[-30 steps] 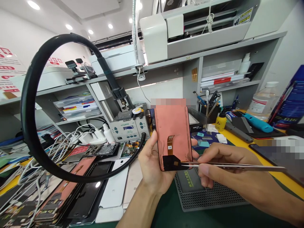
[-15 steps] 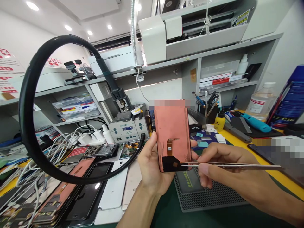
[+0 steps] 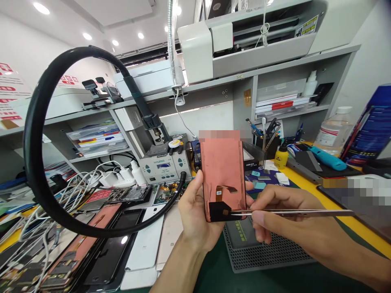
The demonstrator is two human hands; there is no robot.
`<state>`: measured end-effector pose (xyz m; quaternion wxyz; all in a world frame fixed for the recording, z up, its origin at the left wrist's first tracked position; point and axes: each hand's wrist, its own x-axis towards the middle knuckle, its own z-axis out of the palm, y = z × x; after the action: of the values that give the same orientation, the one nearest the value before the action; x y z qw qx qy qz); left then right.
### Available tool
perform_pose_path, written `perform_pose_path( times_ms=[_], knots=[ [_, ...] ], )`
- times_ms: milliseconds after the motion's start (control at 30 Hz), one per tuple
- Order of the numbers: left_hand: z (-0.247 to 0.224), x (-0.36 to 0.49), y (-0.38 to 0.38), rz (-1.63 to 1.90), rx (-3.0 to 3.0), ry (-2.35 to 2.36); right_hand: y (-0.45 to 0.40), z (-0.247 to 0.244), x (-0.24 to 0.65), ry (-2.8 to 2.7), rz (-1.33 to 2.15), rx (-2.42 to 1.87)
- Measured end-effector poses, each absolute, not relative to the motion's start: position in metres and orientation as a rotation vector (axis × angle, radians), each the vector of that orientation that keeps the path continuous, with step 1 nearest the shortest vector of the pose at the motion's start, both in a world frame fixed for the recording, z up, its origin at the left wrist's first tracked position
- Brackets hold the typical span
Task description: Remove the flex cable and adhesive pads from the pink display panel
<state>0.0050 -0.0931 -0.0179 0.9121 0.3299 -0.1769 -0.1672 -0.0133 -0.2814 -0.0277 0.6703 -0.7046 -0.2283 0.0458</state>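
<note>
While the L hand is cradling the copper-backed panel upright, thumb at one edge and fingers wrapping the other, the R hand is pinching the steel tweezers btw thumb and fingers, arms pressed close together. The tips are meeting the black patch at the panel's lower end, near its small gold square; whether they're gripping any of it, can't tell.

Progress, as far as visible: the patch is already covering most of the lower end, w/ the flex cable rising above it. The flex's upper end is bending sideways toward the R hand and isn't joining any connector in view, so that part is looking unfinished. Whether the patch is fully stuck down, can't tell.

Below the R hand, a dark pad is lying on the mesh mat. Beyond the L wrist, on its outer side, a white phone and a black phone are lying side by side.
</note>
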Motion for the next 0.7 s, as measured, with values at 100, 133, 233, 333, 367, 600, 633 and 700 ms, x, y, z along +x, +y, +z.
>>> perform_pose_path(
  times_ms=[100,133,233,333,367,600,633,700],
  knots=[
    [-0.0184,0.0055,-0.0926,-0.352,0.67,-0.377,-0.2815,-0.0277,-0.0133,-0.513,0.091,-1.58],
    [-0.0186,0.0055,-0.0922,-0.354,0.669,-0.378,-0.2815,-0.028,-0.0133,-0.514,0.088,-1.58],
    [-0.0187,0.005,-0.0913,-0.355,0.677,-0.372,-0.2812,-0.0293,-0.0129,-0.51,0.087,-1.578],
    [-0.0183,0.0045,-0.0918,-0.349,0.692,-0.364,-0.2811,-0.0302,-0.0125,-0.512,0.092,-1.569],
    [-0.0182,0.0045,-0.0924,-0.346,0.694,-0.358,-0.2811,-0.0303,-0.0124,-0.509,0.095,-1.567],
    [-0.0181,0.0047,-0.0952,-0.341,0.696,-0.337,-0.2807,-0.0309,-0.0123,-0.485,0.136,-1.533],
    [-0.0182,0.0044,-0.0953,-0.342,0.694,-0.335,-0.2807,-0.0311,-0.0121,-0.485,0.142,-1.527],
    [-0.0183,0.0038,-0.0955,-0.336,0.692,-0.33,-0.2809,-0.0317,-0.0117,-0.488,0.159,-1.516]
  ],
)
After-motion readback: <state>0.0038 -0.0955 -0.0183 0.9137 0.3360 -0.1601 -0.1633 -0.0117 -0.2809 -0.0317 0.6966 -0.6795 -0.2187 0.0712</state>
